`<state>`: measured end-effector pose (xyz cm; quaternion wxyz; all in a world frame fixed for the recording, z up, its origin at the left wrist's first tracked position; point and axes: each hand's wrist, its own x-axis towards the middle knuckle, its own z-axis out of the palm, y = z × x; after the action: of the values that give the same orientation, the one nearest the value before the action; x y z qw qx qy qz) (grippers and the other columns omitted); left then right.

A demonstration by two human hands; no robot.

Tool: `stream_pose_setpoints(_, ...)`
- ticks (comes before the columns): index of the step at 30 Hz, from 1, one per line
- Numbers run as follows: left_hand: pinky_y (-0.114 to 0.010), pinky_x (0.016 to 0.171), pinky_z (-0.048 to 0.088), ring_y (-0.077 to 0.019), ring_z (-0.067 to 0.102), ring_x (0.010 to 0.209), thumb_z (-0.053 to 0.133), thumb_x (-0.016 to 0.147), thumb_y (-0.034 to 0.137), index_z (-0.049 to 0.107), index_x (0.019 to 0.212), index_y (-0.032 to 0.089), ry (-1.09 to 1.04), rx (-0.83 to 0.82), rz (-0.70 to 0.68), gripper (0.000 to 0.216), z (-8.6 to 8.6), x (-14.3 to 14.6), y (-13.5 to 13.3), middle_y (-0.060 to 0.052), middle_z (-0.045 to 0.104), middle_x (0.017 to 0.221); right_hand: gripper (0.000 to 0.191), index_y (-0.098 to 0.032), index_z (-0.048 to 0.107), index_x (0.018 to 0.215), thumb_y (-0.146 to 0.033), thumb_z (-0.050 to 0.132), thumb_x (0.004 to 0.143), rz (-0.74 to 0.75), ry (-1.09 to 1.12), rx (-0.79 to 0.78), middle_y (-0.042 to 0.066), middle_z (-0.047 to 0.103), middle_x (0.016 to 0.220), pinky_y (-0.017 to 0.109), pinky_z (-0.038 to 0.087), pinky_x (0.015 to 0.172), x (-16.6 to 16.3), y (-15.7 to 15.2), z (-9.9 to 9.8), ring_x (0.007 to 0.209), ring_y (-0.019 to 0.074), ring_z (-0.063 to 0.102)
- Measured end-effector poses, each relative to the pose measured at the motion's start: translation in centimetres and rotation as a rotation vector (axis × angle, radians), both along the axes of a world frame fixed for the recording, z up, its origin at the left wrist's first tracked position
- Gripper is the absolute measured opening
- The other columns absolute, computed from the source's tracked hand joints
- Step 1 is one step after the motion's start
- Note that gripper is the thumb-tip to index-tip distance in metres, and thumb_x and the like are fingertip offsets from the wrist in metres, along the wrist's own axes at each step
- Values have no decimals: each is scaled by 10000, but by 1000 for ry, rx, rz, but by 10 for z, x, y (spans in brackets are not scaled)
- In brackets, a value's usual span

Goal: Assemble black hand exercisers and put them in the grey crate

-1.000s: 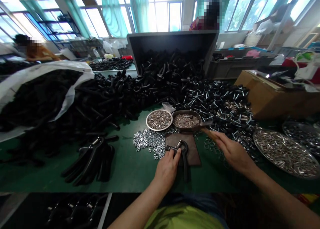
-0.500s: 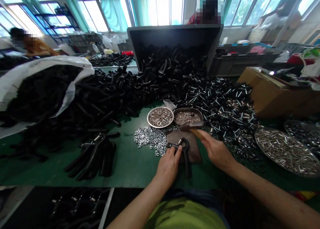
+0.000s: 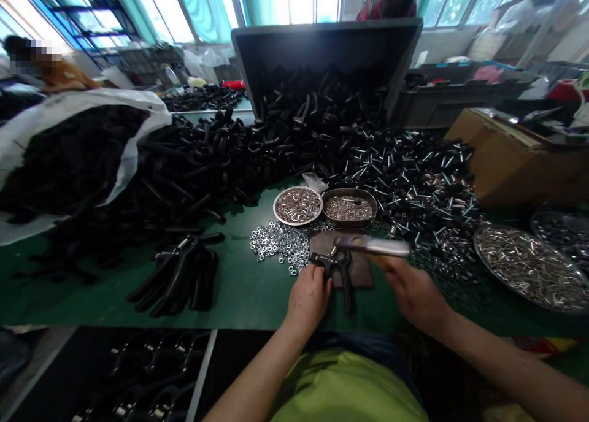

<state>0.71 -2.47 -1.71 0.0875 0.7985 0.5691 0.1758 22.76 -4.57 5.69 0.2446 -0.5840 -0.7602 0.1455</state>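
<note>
My left hand (image 3: 307,294) is closed on a black hand grip strengthener (image 3: 348,287) with a small metal spring, holding it against a brown metal plate (image 3: 363,273) on the green table. My right hand (image 3: 416,293) grips a hammer (image 3: 372,245) by its wooden handle. The hammer's head, smeared by motion, is over the top of the grip strengthener; whether they touch I cannot tell. Loose shiny nuts (image 3: 280,244) lie just left of the plate. Behind it stand a round dish (image 3: 276,216) and an oval tin (image 3: 327,222), both holding small metal parts.
Several assembled grip strengtheners (image 3: 177,281) lie at left. Black handles (image 3: 202,158) heap across the back, spilling from a grey bin (image 3: 243,60). A white sack (image 3: 159,112), a cardboard box (image 3: 488,158) and a tray of metal pins (image 3: 481,250) flank the workspace. Two people are beyond.
The hammer has swung down over the grip strengthener, and my right hand has moved slightly right and lower. My left hand keeps its hold. The whole view has shifted a little.
</note>
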Motion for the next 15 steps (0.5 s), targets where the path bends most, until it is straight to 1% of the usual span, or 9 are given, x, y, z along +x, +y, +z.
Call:
stream_pose_setpoints(2, -318, 780, 496, -196, 577, 862, 506, 849, 192, 556, 910, 161, 6, -7, -3, 85, 1, 1, 1, -72, 594, 908, 395, -239, 486, 1282, -291, 342, 918, 94, -136, -168, 76, 685, 1090, 377, 558, 723, -1, 3, -7, 858, 226, 684)
stream_pose_setpoints(3, -316, 780, 495, -194, 578, 863, 504, 849, 191, 556, 903, 162, 6, -11, -6, 80, 1, 1, 1, -72, 593, 907, 399, -250, 474, 1296, -288, 348, 920, 113, -160, -209, 68, 670, 1135, 391, 556, 750, -2, 5, -7, 901, 229, 677)
stream_pose_setpoints(4, -315, 783, 493, -194, 577, 868, 503, 849, 190, 556, 902, 162, 4, -13, -8, 80, 2, 0, 1, -73, 594, 913, 408, -260, 450, 1318, -283, 341, 926, 109, -143, -200, 61, 650, 1177, 401, 548, 788, -3, 7, -5, 951, 226, 665)
stream_pose_setpoints(6, -317, 796, 487, -196, 574, 885, 502, 849, 192, 555, 908, 161, 2, -17, -8, 85, 4, 0, 0, -77, 595, 930, 431, -262, 393, 1361, -269, 313, 937, 81, -47, -97, 56, 603, 1254, 405, 514, 881, -6, 8, 2, 1066, 210, 617)
stream_pose_setpoints(8, -314, 801, 480, -197, 573, 892, 506, 847, 197, 554, 908, 161, 4, -32, -5, 85, 6, 0, 1, -79, 597, 941, 441, -246, 382, 1370, -254, 302, 937, 61, -7, -25, 66, 588, 1274, 391, 503, 905, -7, 6, 3, 1103, 202, 597)
stream_pose_setpoints(9, -310, 794, 477, -195, 574, 888, 511, 844, 199, 555, 905, 162, 7, -47, 0, 84, 7, 0, 2, -79, 599, 940, 439, -240, 397, 1363, -254, 309, 934, 63, -39, -42, 71, 605, 1250, 391, 516, 881, -6, 6, 0, 1069, 207, 617)
stream_pose_setpoints(11, -299, 762, 470, -194, 581, 865, 525, 834, 210, 557, 899, 163, 15, -91, 22, 87, 9, 2, 5, -75, 606, 924, 428, -246, 436, 1342, -277, 326, 930, 75, -160, -152, 67, 650, 1178, 399, 545, 806, -3, 5, -12, 955, 221, 666)
stream_pose_setpoints(13, -285, 704, 455, -192, 590, 814, 546, 818, 236, 560, 887, 165, 16, -147, 34, 101, 12, 1, 9, -67, 618, 883, 429, -278, 433, 1349, -313, 323, 936, 68, -237, -226, 46, 650, 1181, 397, 550, 782, 2, 4, -26, 930, 222, 674)
stream_pose_setpoints(15, -267, 646, 425, -182, 591, 755, 568, 797, 257, 563, 843, 170, -6, -195, 25, 99, 20, -5, 15, -49, 624, 818, 439, -308, 411, 1367, -345, 304, 942, 9, -252, -172, 30, 620, 1232, 381, 542, 796, 11, 2, -38, 981, 219, 655)
